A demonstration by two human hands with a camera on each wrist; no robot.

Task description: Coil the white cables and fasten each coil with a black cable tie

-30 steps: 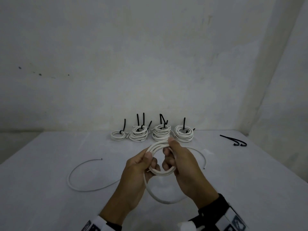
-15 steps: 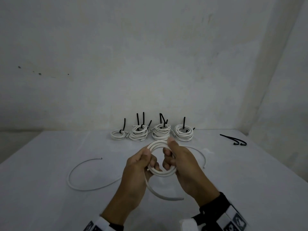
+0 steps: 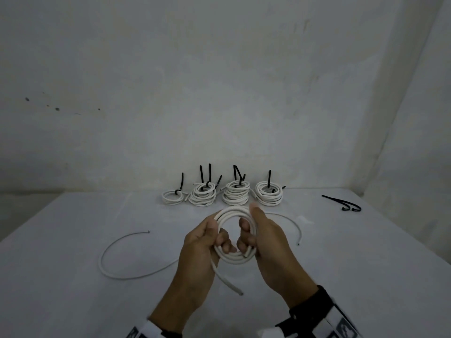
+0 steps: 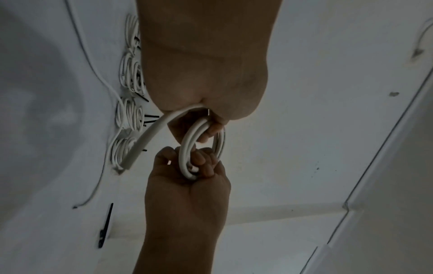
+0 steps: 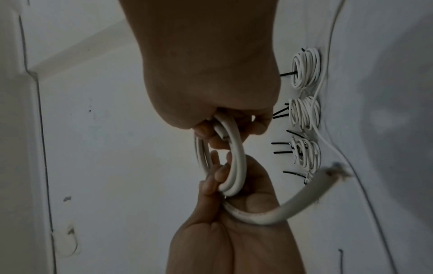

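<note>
A thick white cable coil is held upright above the table between both hands. My left hand grips its left side, fingers curled through the ring. My right hand grips the right side, thumb on the top arc. A short free tail hangs down from under the left hand. In the left wrist view the coil sits between the two fists and the tail sticks out. The right wrist view shows the coil and the tail. Loose black cable ties lie at the far right.
Several tied white coils with upright black tie ends stand in a row by the back wall. A thin loose white cable curves on the table at the left. Another thin cable arcs behind my right hand.
The long slack loop that hung below the hands has been wound into the coil. Only a short tail is left, and its end has swung up toward the left hand.
</note>
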